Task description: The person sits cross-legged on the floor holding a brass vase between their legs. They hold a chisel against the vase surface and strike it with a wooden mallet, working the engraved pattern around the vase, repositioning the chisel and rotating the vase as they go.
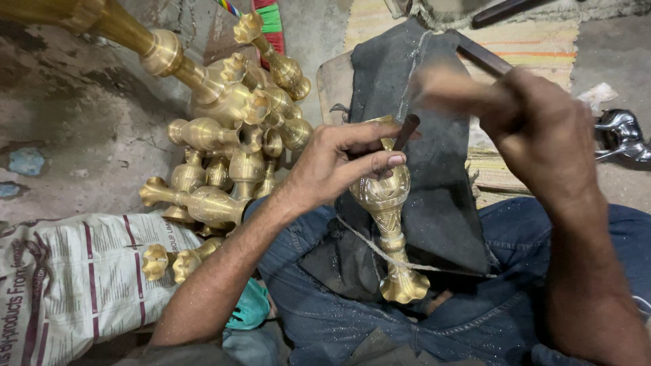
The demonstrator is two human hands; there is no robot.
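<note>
We see our left hand (pixel 339 166) closed around the upper body of a brass vase (pixel 388 217), thumb and fingers pinching a short dark punch (pixel 405 131) against its top. The vase lies tilted across our lap on a dark cloth pad (pixel 420 176), its scalloped foot toward us, with a thin cord (pixel 380 251) running over its stem. Our right hand (pixel 536 135) is curled shut on a blurred wooden handle (pixel 447 88), raised just above and to the right of the punch; what sits at the handle's far end we cannot tell.

Room is tight on the left: a heap of brass vases (pixel 230 135) crowds in just beside our left forearm, some resting on a printed sack (pixel 68 285). To the right, the space past our right arm is more open, with a shiny metal piece (pixel 620 135) near the frame's edge. We sit on a worn concrete floor (pixel 81 122), a striped woven mat (pixel 529 41) beyond the pad.
</note>
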